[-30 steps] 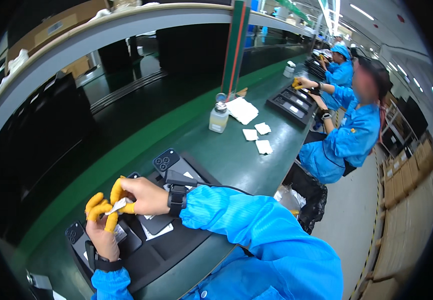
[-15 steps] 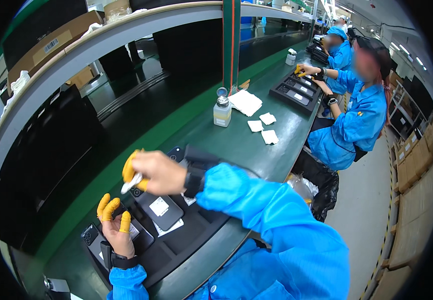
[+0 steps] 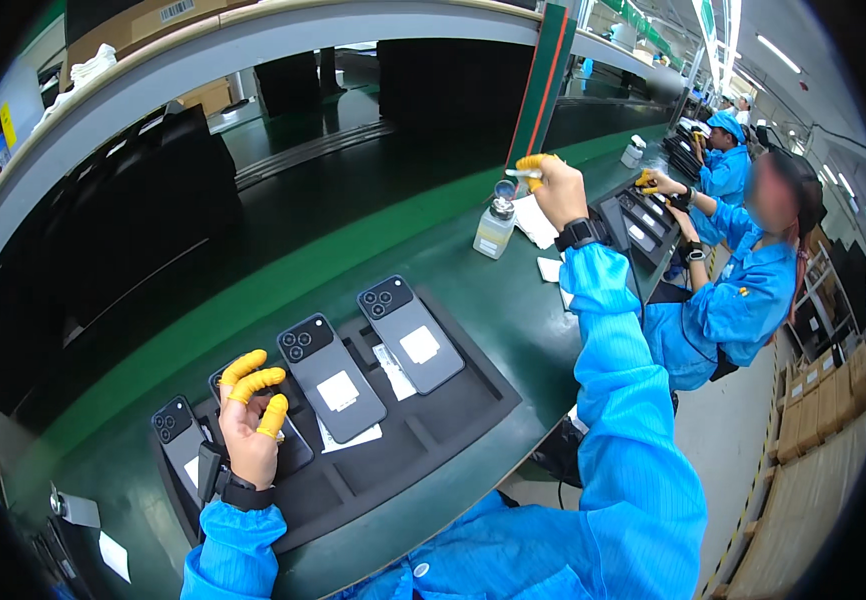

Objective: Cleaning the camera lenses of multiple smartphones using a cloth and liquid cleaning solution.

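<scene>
My right hand (image 3: 559, 195), with yellow finger cots on its fingertips, is raised beside a clear dispenser bottle (image 3: 494, 234). A small white wipe (image 3: 524, 173) is pinched in its fingers. My left hand (image 3: 251, 430), also in yellow cots, hovers over the black foam tray (image 3: 428, 455) with fingers apart and nothing visible between them. Beneath it lies a dark phone (image 3: 297, 447), partly covered by the hand. Other dark phones lie camera side up with white labels: one at the left end (image 3: 177, 432), one in the middle (image 3: 331, 372), one at the right (image 3: 415, 345).
White cloths (image 3: 536, 222) lie behind my right hand. A green post (image 3: 538, 95) rises from the bench near the bottle. To the right a co-worker in blue (image 3: 743, 300) handles another tray (image 3: 638, 225). At lower left stands another small bottle (image 3: 75, 507).
My right hand has moved from above the phones up and right toward the bottle, carrying the wipe. My left hand stays over the tray. The view has turned, and more phones show.
</scene>
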A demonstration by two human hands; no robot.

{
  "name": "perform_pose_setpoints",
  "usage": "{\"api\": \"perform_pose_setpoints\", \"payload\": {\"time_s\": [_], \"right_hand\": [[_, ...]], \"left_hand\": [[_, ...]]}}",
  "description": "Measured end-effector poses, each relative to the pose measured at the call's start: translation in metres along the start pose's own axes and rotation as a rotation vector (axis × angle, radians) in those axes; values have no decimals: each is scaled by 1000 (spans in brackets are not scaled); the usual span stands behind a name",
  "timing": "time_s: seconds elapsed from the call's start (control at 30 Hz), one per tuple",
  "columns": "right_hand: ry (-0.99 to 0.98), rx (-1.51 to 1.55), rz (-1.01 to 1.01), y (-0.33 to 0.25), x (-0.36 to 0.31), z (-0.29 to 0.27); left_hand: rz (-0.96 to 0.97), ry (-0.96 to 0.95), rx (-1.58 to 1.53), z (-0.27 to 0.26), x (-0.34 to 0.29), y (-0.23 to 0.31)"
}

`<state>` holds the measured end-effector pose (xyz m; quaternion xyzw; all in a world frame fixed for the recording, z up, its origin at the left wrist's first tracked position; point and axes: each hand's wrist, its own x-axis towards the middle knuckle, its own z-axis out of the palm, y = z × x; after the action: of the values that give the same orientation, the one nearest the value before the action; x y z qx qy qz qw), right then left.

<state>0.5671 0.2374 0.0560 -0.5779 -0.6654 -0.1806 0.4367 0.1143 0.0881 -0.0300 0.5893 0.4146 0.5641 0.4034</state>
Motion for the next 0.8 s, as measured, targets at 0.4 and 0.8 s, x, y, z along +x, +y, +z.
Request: {"api": "perform_pose_setpoints", "payload": {"time_s": [0.4, 0.8], "right_hand": [[-258, -419, -358, 27, -42, 31], [-252, -365, -230, 6, -31, 39]], "left_hand": [[160, -332, 499, -8, -38, 65], [284, -465, 959, -30, -125, 59]]}}
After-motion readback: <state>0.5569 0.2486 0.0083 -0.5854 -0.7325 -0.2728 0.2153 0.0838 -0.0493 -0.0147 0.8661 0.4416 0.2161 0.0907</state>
